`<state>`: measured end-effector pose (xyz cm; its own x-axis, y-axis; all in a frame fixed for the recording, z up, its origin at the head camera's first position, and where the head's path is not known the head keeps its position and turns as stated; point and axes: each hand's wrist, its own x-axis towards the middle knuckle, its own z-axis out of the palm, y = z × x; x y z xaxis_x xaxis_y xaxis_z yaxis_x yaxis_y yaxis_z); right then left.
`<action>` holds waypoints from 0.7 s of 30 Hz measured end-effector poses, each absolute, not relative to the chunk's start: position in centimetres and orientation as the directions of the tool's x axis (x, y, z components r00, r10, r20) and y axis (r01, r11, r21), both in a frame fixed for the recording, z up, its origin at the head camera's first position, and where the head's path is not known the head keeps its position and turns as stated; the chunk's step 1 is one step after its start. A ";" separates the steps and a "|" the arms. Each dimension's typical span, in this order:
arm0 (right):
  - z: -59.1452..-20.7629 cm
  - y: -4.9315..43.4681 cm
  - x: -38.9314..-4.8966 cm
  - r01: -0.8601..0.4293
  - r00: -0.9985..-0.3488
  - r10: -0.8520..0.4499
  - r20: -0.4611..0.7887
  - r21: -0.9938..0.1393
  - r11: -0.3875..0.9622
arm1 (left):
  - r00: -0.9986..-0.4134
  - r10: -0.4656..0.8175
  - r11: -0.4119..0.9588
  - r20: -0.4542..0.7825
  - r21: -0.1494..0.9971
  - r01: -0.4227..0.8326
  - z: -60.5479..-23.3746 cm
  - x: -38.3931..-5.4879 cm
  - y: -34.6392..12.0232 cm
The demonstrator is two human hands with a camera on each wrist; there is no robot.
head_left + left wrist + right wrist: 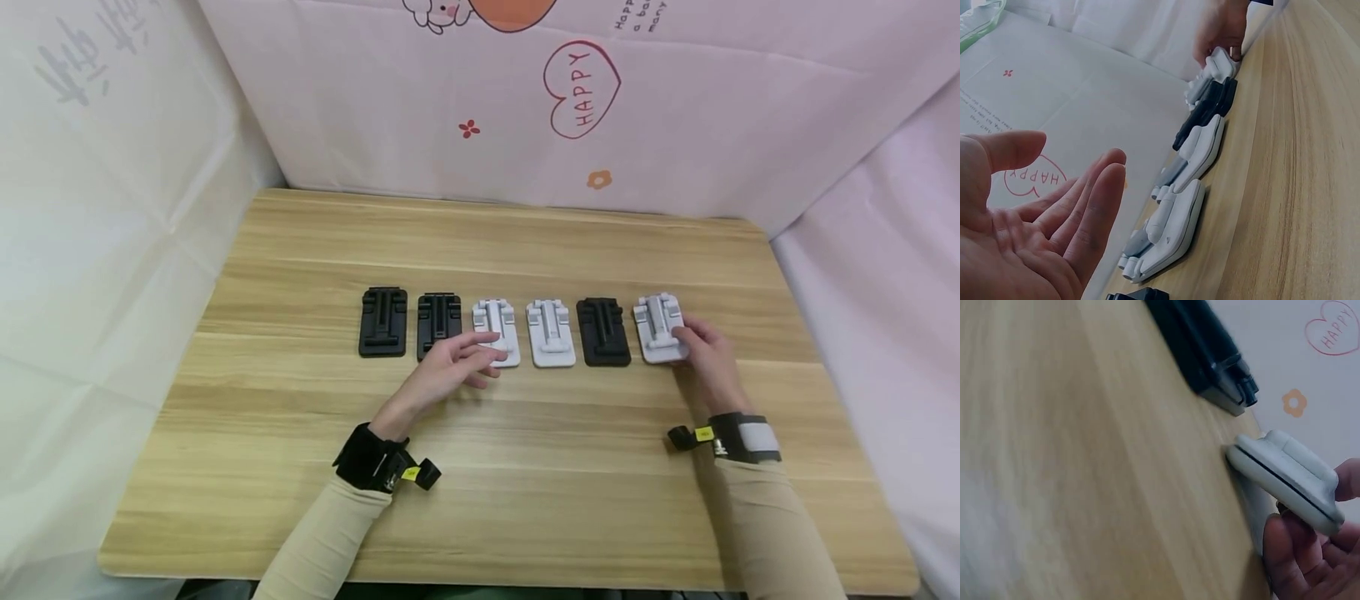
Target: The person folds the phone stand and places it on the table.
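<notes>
Several folded phone stands, black and white, lie in a row across the wooden table. My right hand [712, 358] pinches the white phone stand [657, 325] at the right end, thumb on top and fingers beneath. In the right wrist view this white stand [1285, 478] is tilted, its held side raised off the table. My left hand [453, 362], fingers loosely extended and holding nothing, hovers over the near part of a black stand [438, 315] and a white stand [508, 329]. Its palm [1029, 237] shows bare in the left wrist view.
Between the hands lie another white stand [551, 333] and a black stand [603, 332]; a further black stand [382, 323] marks the row's left end. A printed cloth [420, 108] hangs behind the table [525, 483], with pale cloth on both sides.
</notes>
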<state>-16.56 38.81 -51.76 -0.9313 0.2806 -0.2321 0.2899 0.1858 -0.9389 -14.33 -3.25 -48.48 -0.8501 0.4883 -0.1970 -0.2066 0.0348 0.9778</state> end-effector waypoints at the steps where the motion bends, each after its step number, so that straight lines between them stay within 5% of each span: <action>1: -51.7 38.8 -16.5 0.293 -0.932 0.287 -0.221 -0.926 0.239 | -0.851 0.486 0.038 -0.197 0.978 -0.205 -48.5 -14.3 -3.2; 8: -51.7 38.9 -16.4 0.298 -0.943 0.313 -0.110 -0.695 0.654 | -0.847 0.490 0.041 -0.205 0.976 -0.212 -48.6 -14.2 -3.3; 21: -52.0 38.8 -16.3 0.288 -0.946 0.314 -0.073 -0.629 0.722 | -0.861 0.463 0.064 -0.209 0.977 -0.203 -48.6 -14.0 -3.2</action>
